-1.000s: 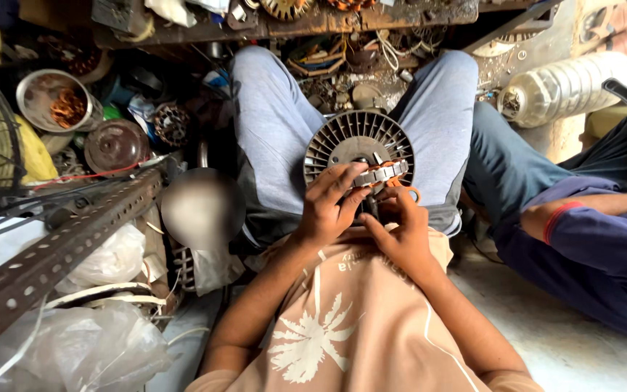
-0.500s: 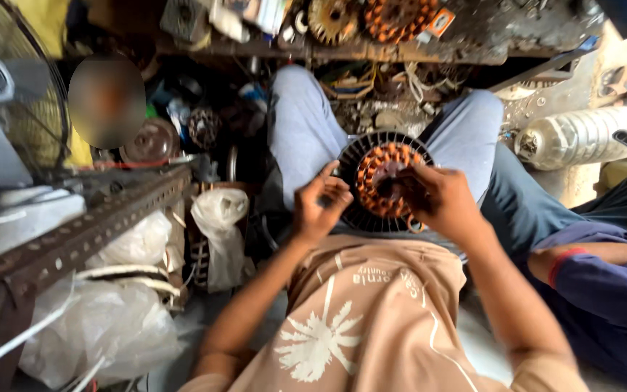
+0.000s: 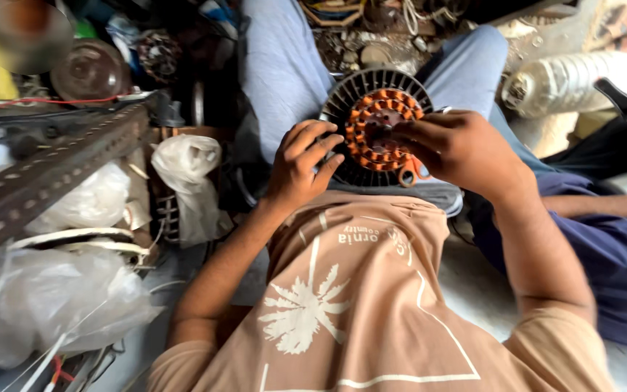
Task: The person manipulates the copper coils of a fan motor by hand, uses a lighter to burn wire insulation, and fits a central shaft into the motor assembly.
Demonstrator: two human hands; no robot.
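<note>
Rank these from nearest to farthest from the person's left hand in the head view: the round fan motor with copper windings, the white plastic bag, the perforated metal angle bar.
1. Round fan motor with copper windings: touching the left hand, just right of it.
2. White plastic bag: to its left.
3. Perforated metal angle bar: far left.

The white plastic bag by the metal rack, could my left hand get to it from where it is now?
Probably yes. The left hand rests on the fan motor's rim, and the white plastic bag hangs just to its left, with nothing visible between them.
</note>
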